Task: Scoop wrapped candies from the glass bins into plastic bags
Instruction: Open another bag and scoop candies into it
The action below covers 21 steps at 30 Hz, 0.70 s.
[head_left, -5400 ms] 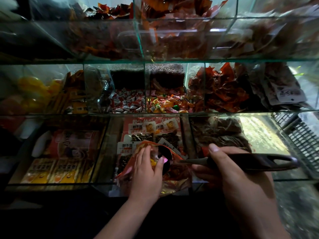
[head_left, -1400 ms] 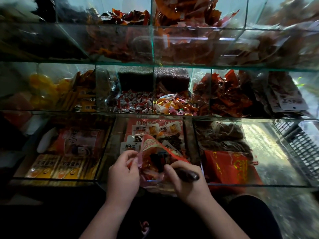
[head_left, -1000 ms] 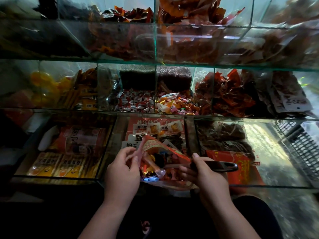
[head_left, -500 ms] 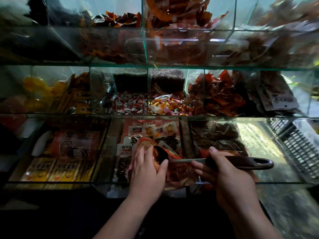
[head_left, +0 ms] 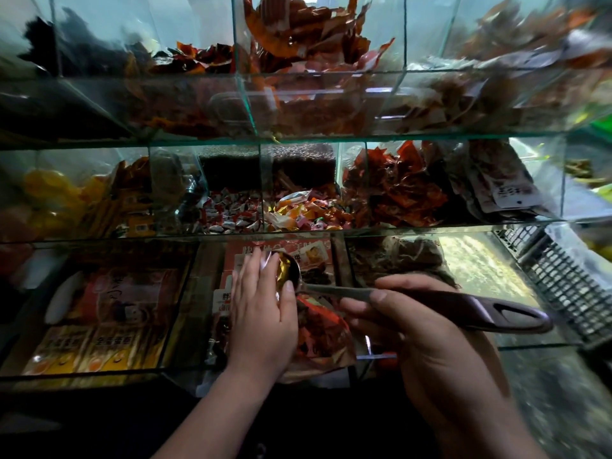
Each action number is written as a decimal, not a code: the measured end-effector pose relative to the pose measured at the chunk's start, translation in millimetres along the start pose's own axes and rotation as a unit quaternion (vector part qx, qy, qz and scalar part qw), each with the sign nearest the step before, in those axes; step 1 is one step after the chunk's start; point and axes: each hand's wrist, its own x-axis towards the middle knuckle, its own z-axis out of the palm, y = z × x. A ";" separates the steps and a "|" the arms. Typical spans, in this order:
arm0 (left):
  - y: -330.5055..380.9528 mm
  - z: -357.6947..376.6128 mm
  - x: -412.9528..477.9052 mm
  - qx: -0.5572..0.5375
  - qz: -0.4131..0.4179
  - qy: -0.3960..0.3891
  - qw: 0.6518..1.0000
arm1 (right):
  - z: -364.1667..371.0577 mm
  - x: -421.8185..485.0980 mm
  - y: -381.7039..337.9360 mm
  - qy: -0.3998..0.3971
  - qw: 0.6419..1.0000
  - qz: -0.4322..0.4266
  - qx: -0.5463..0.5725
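Note:
My right hand (head_left: pixel 427 329) grips the dark handle of a metal scoop (head_left: pixel 463 308), held level over the bottom shelf. The scoop's round bowl (head_left: pixel 286 270) holds a gold-wrapped candy. My left hand (head_left: pixel 261 309) lies over the bowl's left side with straight fingers, and it covers the top of a red-printed plastic bag (head_left: pixel 323 336) that hangs below the scoop. Whether that hand also holds the bag is hidden. Mixed wrapped candies (head_left: pixel 308 212) fill a middle-shelf glass bin, with red-and-white ones (head_left: pixel 228 215) in the bin to its left.
Three tiers of glass bins (head_left: pixel 331 135) hold dark red snack packets, yellow packs at the left and boxed goods (head_left: pixel 116 299) below. A grey plastic crate (head_left: pixel 563 279) stands at the right edge. Glass dividers separate the bins.
The scoop and both hands have risen a little since half a second ago. My left hand now lies over the scoop bowl, where a gold candy shows. One second ago the scoop was inside the bag.

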 end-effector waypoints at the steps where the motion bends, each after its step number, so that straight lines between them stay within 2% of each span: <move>1: 4.9 -3.5 10.9 0.000 0.016 0.009 1.000 | 3.2 1.1 -6.6 0.002 1.000 -0.009 0.014; 4: 22.7 -8.5 60.4 0.021 0.080 0.017 0.996 | 8.4 18.2 -20.9 0.008 0.996 -0.061 0.069; 7: 38.7 -2.5 124.0 0.025 0.112 -0.032 0.993 | 15.1 50.5 -21.3 0.037 0.987 -0.092 0.128; 9: 43.5 5.6 162.8 0.016 0.074 -0.084 0.994 | 23.1 80.3 -11.1 0.082 0.985 -0.106 0.107; 11: 43.3 12.8 191.6 0.008 0.020 -0.108 0.994 | 25.7 109.0 4.0 0.115 0.981 -0.158 -0.005; 12: 41.5 14.8 200.6 0.002 -0.002 -0.105 0.994 | 23.3 123.8 10.4 0.107 0.963 -0.216 -0.118; 14: 35.9 14.6 207.0 -0.023 -0.056 -0.089 0.994 | 14.9 141.4 20.0 0.038 0.891 -0.310 -0.329; 16: 27.3 10.3 198.4 -0.086 -0.107 -0.068 0.988 | 2.2 154.6 22.1 -0.045 0.818 -0.343 -0.460; 18: 17.6 5.2 179.7 -0.151 -0.098 -0.048 0.982 | -7.2 149.3 20.4 -0.083 0.776 -0.361 -0.511; 20: 9.5 0.9 159.3 -0.194 -0.082 -0.027 0.977 | -16.3 137.4 20.4 -0.092 0.767 -0.410 -0.484; 21: 7.0 -1.5 149.4 -0.208 -0.082 -0.017 0.975 | -15.7 132.9 19.4 -0.072 0.766 -0.423 -0.479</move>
